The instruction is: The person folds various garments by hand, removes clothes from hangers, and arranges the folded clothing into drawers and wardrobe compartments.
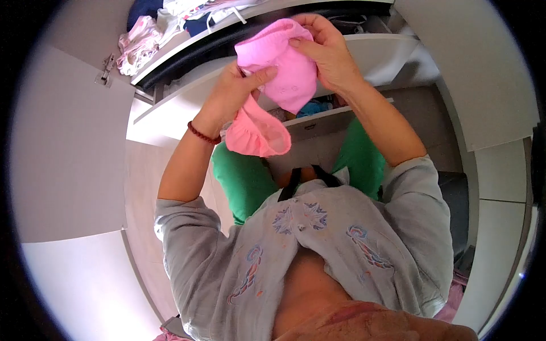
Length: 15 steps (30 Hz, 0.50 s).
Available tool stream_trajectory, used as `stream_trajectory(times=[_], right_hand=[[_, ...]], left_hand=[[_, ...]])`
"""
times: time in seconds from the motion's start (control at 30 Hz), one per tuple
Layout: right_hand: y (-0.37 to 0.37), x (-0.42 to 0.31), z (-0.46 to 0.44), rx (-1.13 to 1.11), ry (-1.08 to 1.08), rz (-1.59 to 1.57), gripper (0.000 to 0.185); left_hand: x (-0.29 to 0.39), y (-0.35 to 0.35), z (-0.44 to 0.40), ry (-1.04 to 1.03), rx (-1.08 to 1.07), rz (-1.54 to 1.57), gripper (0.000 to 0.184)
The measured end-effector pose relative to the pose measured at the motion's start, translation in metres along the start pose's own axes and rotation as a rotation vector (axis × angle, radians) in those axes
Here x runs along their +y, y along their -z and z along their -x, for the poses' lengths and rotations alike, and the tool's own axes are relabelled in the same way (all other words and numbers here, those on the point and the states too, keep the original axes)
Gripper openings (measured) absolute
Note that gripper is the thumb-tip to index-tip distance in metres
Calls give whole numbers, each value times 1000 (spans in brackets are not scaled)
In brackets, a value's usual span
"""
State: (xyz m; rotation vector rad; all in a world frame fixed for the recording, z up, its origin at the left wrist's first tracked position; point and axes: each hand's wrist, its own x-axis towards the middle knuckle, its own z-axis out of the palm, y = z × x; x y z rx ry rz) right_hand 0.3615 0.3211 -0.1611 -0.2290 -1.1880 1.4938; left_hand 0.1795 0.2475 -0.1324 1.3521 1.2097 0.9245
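Observation:
A bright pink cloth garment (287,71) is stretched between my two hands above the open drawers. My left hand (230,94) grips its lower left edge, with the thumb lying on the cloth. From that same hand hangs a coral-pink garment (259,133) with a gathered edge. My right hand (330,54) pinches the upper right edge of the pink garment between thumb and fingers.
Folded clothes (139,42) lie on a shelf at the top left. Below it, a white drawer (381,57) is pulled out, and a lower drawer (318,125) holds blue cloth. Open white doors (74,153) flank both sides.

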Motion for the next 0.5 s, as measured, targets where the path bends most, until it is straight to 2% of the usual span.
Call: stream_trajectory(times=[0.07,0.1,0.13,0.17,0.2,0.23,0.27,0.3,0.33,0.4,0.43,0.47,0.5], right_hand=[[4,-19,-9,-136,1,288,59],[7,-28,-14,-135,1,295,59],[8,-39,-22,-190,84,452,63],[11,-51,-28,-246,170,604,66],[14,-71,-36,-250,168,610,66],[16,-96,-47,-391,-109,632,78],[19,-110,-54,-525,-389,646,90],[24,-106,-59,-577,-217,780,70],[26,-107,-64,-580,-220,786,70],[21,-111,-71,-511,-375,1021,42],[33,-101,-79,-449,-332,979,17],[54,-85,-92,-548,-37,1004,25],[57,-84,-97,-550,-42,1012,25]], left_hand=[[7,-3,-13,-151,66,140,22],[12,7,-23,-99,38,34,19],[16,11,-29,-105,36,45,19],[28,10,-33,-128,-5,-97,19],[41,9,-37,-149,-44,-239,20],[56,6,-43,-140,-96,-411,21],[56,5,-56,-144,-94,-405,21],[56,5,-73,-258,-136,-488,21],[55,4,-86,-373,-178,-571,21],[67,-6,-98,-429,-220,-484,25],[68,-4,-112,-426,-196,-584,27],[70,-1,-130,-423,-171,-685,30],[69,0,-137,-427,-171,-677,30]])
